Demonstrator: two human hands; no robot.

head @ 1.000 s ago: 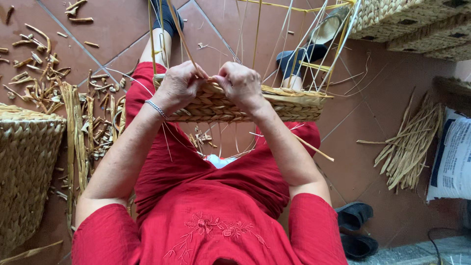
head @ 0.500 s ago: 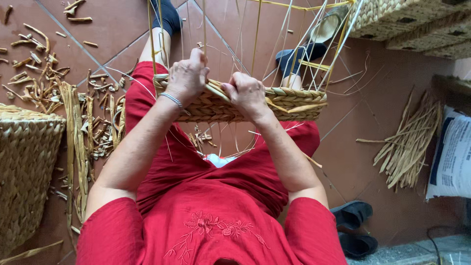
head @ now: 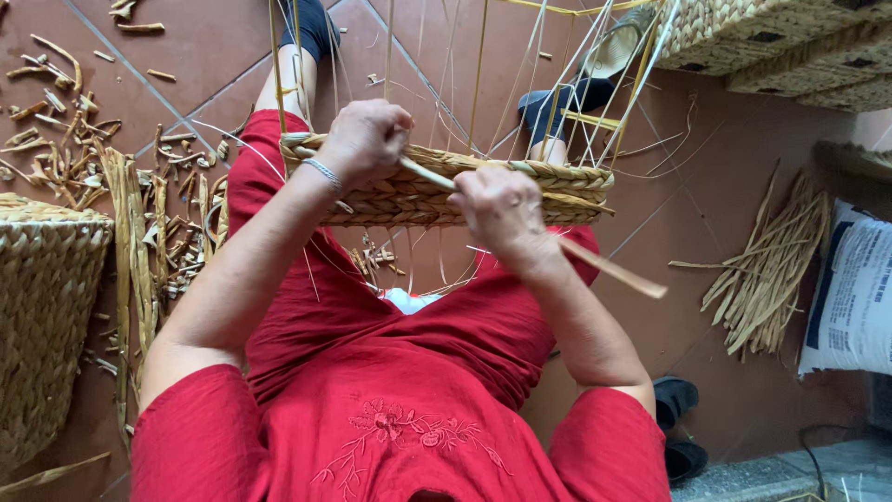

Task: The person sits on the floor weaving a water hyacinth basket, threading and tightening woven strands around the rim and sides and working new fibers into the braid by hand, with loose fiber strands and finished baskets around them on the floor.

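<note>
Upright stakes [head: 478, 74] cut off, perhaps bare

You wear plain red clothes [head: 409, 372] with red embroidery; the woven basket [head: 446, 186] is straw-yellow, the floor tiles [head: 186, 46] reddish-brown.

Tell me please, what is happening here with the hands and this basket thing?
A person in red clothes sits on a tiled floor and weaves a half-made basket resting on the lap. The left hand grips the woven rim. The right hand holds a long flat straw strand that sticks out to the side. Thin upright stakes rise from the rim. A finished basket and loose straw lie nearby.
</note>
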